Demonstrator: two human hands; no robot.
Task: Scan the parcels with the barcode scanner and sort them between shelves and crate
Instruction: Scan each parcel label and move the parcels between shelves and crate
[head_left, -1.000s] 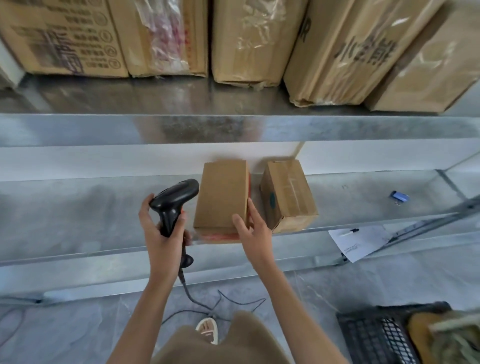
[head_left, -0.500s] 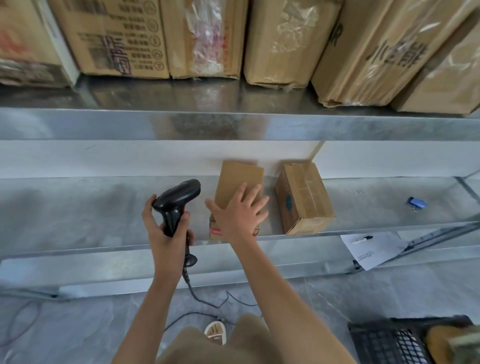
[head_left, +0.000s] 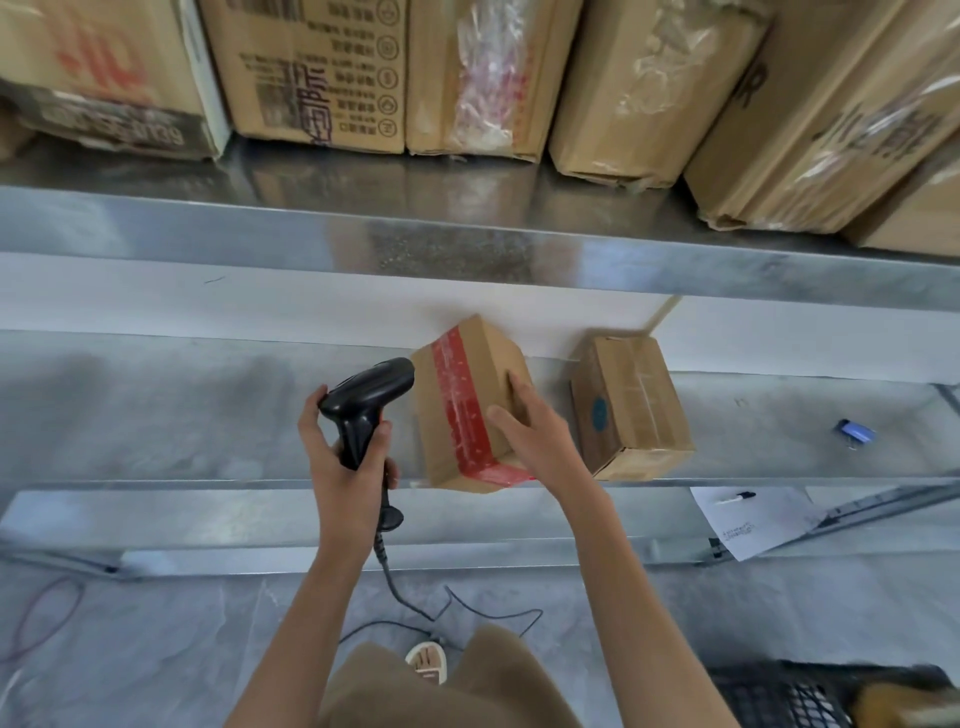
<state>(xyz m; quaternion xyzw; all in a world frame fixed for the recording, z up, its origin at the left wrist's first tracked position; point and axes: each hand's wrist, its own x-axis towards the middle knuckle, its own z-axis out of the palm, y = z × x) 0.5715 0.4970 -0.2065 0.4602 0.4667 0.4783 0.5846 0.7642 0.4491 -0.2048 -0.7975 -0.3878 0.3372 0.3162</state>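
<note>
Cardboard is filling the top of the view: big cartons (head_left: 306, 73) are standing on the upper metal shelf (head_left: 467, 244), their tops cut off by the frame. Printed characters and round symbols are showing on one carton, and red lettering on the far-left one, but the writing is too blurred to read; clear tape is glaring over the right-hand ones.

On the lower shelf (head_left: 182, 415) the right hand (head_left: 535, 436) is gripping a small parcel (head_left: 467, 410), thumb on its near face and fingers curled over the top, tipping it so a red tape band is facing up. Its underside is hidden. The left hand (head_left: 343, 467) is wrapping its fingers around the handle of the black barcode scanner (head_left: 369, 400), whose head is pointing at the parcel, just beside it; its cable is trailing to the floor.

A second parcel (head_left: 628, 405) with a blue round mark is sitting on the same shelf just to the right, apart from the first. A blue clip (head_left: 854, 431) is lying further right. A sheet of paper (head_left: 753, 519) with a pen on it is resting lower down, its print illegible. A black crate (head_left: 779, 696) is peeking in at the bottom right corner, mostly cut off.
</note>
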